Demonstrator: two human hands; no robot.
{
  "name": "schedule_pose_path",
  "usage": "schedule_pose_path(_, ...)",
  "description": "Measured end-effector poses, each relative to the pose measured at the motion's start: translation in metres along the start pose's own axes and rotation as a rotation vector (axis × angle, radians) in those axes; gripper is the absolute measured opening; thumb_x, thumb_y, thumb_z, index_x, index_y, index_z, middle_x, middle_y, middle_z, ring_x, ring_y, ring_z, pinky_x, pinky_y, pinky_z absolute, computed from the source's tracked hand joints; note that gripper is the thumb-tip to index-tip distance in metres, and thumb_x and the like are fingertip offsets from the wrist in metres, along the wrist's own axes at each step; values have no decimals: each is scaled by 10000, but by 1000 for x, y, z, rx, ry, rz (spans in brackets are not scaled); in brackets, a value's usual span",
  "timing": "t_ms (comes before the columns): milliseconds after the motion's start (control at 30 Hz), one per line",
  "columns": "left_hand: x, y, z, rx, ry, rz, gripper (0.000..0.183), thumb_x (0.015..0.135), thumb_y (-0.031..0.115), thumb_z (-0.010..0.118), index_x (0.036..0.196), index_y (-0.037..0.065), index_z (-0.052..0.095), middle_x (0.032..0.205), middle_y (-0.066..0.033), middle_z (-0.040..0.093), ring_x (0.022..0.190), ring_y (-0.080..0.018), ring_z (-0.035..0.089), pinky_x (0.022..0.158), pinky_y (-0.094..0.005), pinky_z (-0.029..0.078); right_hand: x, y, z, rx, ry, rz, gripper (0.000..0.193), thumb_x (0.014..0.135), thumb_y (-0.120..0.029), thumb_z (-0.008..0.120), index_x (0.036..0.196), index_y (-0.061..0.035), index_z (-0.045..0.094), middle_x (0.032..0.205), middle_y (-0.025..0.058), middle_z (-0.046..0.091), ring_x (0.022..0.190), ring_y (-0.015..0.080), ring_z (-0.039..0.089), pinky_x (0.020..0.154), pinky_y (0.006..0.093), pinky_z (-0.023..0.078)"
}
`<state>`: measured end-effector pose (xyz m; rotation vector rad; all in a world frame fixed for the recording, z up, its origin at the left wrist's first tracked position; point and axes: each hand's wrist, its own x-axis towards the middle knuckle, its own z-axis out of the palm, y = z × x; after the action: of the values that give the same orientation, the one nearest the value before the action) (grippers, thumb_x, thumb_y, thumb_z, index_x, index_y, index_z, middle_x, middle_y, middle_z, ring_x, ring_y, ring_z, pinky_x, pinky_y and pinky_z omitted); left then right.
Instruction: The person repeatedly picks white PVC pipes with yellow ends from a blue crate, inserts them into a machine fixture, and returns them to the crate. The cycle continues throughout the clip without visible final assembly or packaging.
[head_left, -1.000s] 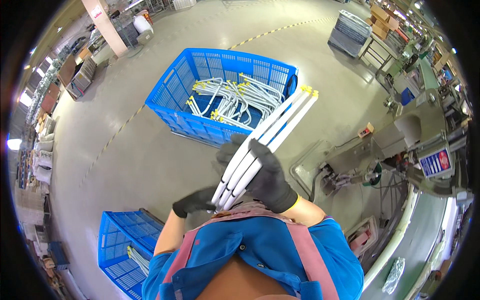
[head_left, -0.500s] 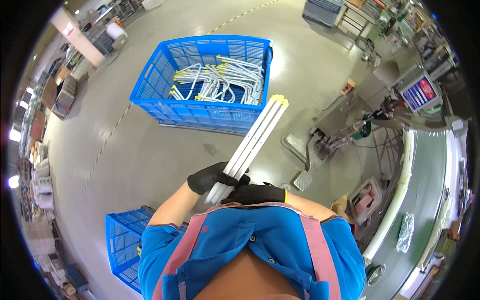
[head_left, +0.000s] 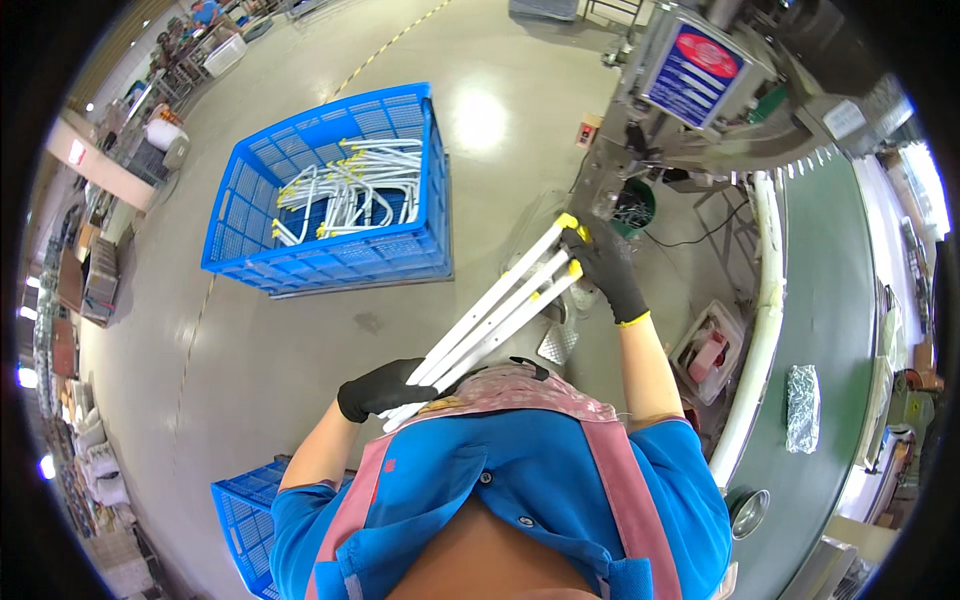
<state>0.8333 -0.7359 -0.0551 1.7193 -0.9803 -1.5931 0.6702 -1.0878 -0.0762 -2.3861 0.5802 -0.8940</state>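
Note:
Across my front lies a slanting bundle of three white metal tubes (head_left: 505, 312), with yellow end caps (head_left: 567, 221) at the far right end. My left hand (head_left: 378, 390), in a black glove, is closed round the near ends, close to my apron. The right hand (head_left: 608, 268), gloved in black with a yellow cuff, reaches forward and grips the capped ends; its fingertips are partly hidden. Beyond the tubes, a large blue plastic crate (head_left: 340, 258) stands on the floor. Inside are several bent white tubes (head_left: 350, 200) with yellow caps.
A machine with a blue-and-red panel (head_left: 692, 75) stands at the right. Beside it, a green conveyor belt (head_left: 835, 330) carries a silvery packet (head_left: 802, 408). A bin (head_left: 707, 352) sits near my right elbow. Another blue crate (head_left: 245, 520) is at the lower left.
My right hand has moved from the near ends of the tubes up to the yellow-capped ends. The tubes have fanned slightly apart. My view has turned right, bringing the machine closer.

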Motion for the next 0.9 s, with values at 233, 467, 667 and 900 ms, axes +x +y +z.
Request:
schedule_pose_path(233, 56, 37, 30, 37, -56, 96, 543, 849, 313, 666, 1268, 0, 522, 1185, -136, 611, 1049, -191, 571, 927, -308, 428, 0, 57, -56, 174, -104, 195, 353, 866, -257, 636, 1107, -2, 594, 866, 168, 658, 766, 245, 641, 690, 345, 493)
schedule_pose_path(467, 84, 64, 21, -77, -26, 53, 475, 844, 285, 669, 1210, 2, 562, 1052, -129, 659, 892, -160, 630, 787, -289, 496, 41, 74, -70, 71, 30, -79, 298, 875, -241, 608, 1084, -29, 605, 880, 177, 653, 757, 328, 639, 681, 407, 498)
schedule_pose_path(667, 94, 66, -11, -130, -69, 51, 496, 854, 306, 663, 1228, 4, 545, 988, -98, 664, 847, -137, 622, 740, -272, 499, 65, 83, -61, -226, 16, -283, 264, 835, -268, 645, 1013, -73, 660, 889, 137, 656, 861, 301, 611, 761, 389, 488)
schedule_pose_path(900, 112, 47, -38, -64, -133, 24, 543, 834, 316, 688, 1245, -9, 542, 1064, -91, 640, 934, -164, 588, 839, -289, 461, 66, 74, -55, -147, -12, -39, 241, 840, -233, 645, 995, -49, 661, 906, 143, 655, 873, 321, 615, 777, 381, 483)
